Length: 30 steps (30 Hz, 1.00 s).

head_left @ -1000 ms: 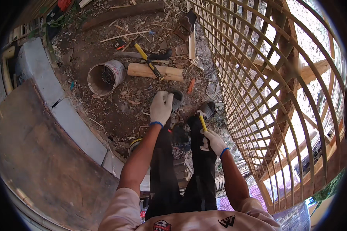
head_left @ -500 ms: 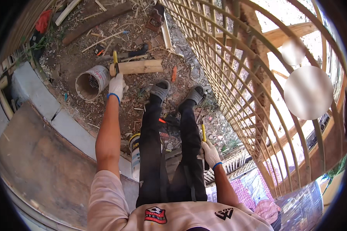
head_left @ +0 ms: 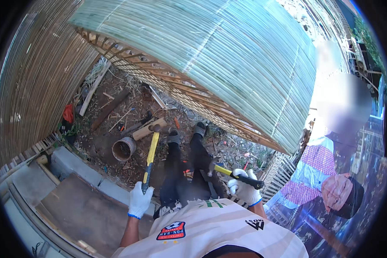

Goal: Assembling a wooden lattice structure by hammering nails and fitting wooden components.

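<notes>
Hammers, two, each with a yellow-and-black handle and dark metal head. First long yellow-handled hammer (head_left: 150,160): its black grip end sits inside the white-gloved left hand (head_left: 139,200), fingers wrapped tight round it; the shaft rises up and away from the fist, the head at the top, above the littered soil. Second shorter yellow-handled hammer (head_left: 234,173): its black grip crosses the palm of the white-gloved right hand (head_left: 244,191), fingers curled shut over it; the head points left toward the person's black-trousered legs (head_left: 185,172), just beside the right knee.

Gloves, two, white with blue cuffs. Shoes, two, grey, planted on the ground by the slatted timber lattice panel (head_left: 189,96).

Round grey bucket (head_left: 124,148), one, open mouth up, left of the first hammer's shaft and apart from it. Pale short timber block (head_left: 142,131), one, beyond the bucket. Grey concrete kerb (head_left: 79,170), one, near the left hand. Second person in a pink checked shirt (head_left: 318,172), one, at right.
</notes>
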Each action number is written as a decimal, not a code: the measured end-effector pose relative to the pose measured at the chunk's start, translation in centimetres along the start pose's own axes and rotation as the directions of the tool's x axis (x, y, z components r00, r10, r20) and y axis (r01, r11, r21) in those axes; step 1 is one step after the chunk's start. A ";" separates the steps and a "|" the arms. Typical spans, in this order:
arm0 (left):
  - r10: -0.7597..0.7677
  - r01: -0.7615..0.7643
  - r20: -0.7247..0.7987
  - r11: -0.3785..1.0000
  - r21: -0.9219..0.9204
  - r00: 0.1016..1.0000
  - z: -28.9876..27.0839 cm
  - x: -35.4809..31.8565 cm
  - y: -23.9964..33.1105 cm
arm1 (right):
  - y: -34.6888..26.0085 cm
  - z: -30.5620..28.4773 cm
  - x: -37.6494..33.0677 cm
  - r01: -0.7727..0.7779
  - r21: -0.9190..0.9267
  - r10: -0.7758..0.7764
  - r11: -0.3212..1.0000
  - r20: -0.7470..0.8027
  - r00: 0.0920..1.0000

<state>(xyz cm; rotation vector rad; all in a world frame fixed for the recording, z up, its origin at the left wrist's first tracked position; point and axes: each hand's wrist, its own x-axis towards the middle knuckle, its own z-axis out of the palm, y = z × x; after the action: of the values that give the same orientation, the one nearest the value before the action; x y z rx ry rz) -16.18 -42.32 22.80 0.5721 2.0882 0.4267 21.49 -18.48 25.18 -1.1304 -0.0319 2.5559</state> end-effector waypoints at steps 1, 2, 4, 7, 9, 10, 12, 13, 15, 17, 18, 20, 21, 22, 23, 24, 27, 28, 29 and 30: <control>0.028 -0.029 0.044 0.999 0.029 0.999 -2.2 -0.3 2.7 | -0.3 2.3 -1.4 0.063 0.143 -0.072 0.988 0.061 0.996; 0.122 -0.129 0.083 0.988 0.083 0.989 -4.3 -0.2 5.3 | -0.3 3.9 -3.0 0.199 0.148 -0.198 0.969 -0.019 0.980; 0.305 -0.323 0.118 0.926 0.195 0.945 -7.3 1.4 10.6 | -1.1 6.5 -5.4 0.240 0.112 -0.252 0.964 0.112 0.961; 0.625 -0.657 0.207 0.689 0.308 0.753 -9.6 5.6 19.2 | -1.7 7.0 -9.1 0.165 -0.103 -0.178 0.981 -0.128 0.976; 0.700 -0.768 0.321 0.549 0.330 0.638 -9.8 7.2 26.6 | -1.9 7.3 -12.0 0.386 -0.203 -0.379 0.900 0.074 0.922; 0.724 -0.807 0.365 0.473 0.355 0.585 -9.3 7.9 30.1 | -1.9 7.0 -12.6 0.469 -0.302 -0.460 0.830 0.105 0.882; 0.730 -0.862 0.472 0.340 0.376 0.494 -7.3 8.6 35.9 | -2.4 8.5 -14.5 0.489 -0.575 -0.589 0.656 0.014 0.808; 0.721 -0.888 0.532 0.275 0.369 0.444 -6.0 9.5 39.1 | -2.9 8.6 -15.6 0.516 -0.565 -0.620 0.643 0.010 0.784; 0.645 -0.895 0.626 0.249 0.370 0.438 -3.3 10.2 43.6 | -3.3 8.0 -16.8 0.501 -0.668 -0.757 0.550 -0.147 0.636; 0.588 -0.958 0.760 0.108 0.265 0.277 0.0 11.0 46.5 | -4.7 8.1 -18.4 0.211 -0.941 -0.922 0.264 -0.182 0.342; 0.542 -0.952 0.786 0.117 0.281 0.299 1.3 11.4 47.3 | -5.5 7.9 -18.8 0.056 -0.984 -0.963 0.168 -0.152 0.223; 0.524 -0.966 0.818 0.045 0.254 0.239 3.9 11.8 48.5 | -7.0 6.4 -19.7 -0.055 -0.997 -0.998 0.061 -0.061 -0.007; 0.517 -0.972 0.831 0.008 0.237 0.206 4.9 12.1 48.7 | -7.9 6.1 -20.3 0.015 -0.991 -0.991 0.134 -0.134 -0.001; 0.510 -0.972 0.837 -0.003 0.234 0.200 5.7 12.2 48.7 | -8.4 4.7 -19.9 0.140 -0.983 -0.991 0.115 -0.124 -0.054; 0.489 -0.975 0.854 -0.024 0.219 0.180 6.5 11.7 49.0 | -8.7 3.2 -19.4 0.253 -0.964 -0.987 0.087 -0.119 -0.112; 0.458 -0.971 0.861 0.020 0.239 0.222 7.1 11.0 49.2 | -9.3 1.9 -18.3 0.553 -0.831 -0.958 0.067 -0.209 -0.198; 0.449 -0.970 0.863 0.039 0.242 0.233 8.3 9.9 48.3 | -12.8 2.2 -16.2 0.885 -0.460 -0.879 0.070 -0.448 -0.163; 0.463 -0.968 0.853 0.047 0.248 0.241 8.6 9.9 47.8 | -14.0 1.3 -15.5 0.917 -0.398 -0.885 0.021 -0.433 -0.168; 0.472 -0.967 0.847 0.050 0.252 0.245 8.8 10.2 47.4 | -15.2 0.6 -14.6 0.942 -0.335 -0.888 -0.030 -0.424 -0.179; 0.458 -0.965 0.852 0.047 0.260 0.252 9.0 10.4 47.2 | -16.4 0.1 -13.7 0.955 -0.294 -0.863 -0.039 -0.472 -0.181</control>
<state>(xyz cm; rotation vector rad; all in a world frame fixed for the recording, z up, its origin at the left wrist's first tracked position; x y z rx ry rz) -2.55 3.48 34.47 2.2074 0.9779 -0.2000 34.90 -7.45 37.63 -1.0365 -0.3653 0.7272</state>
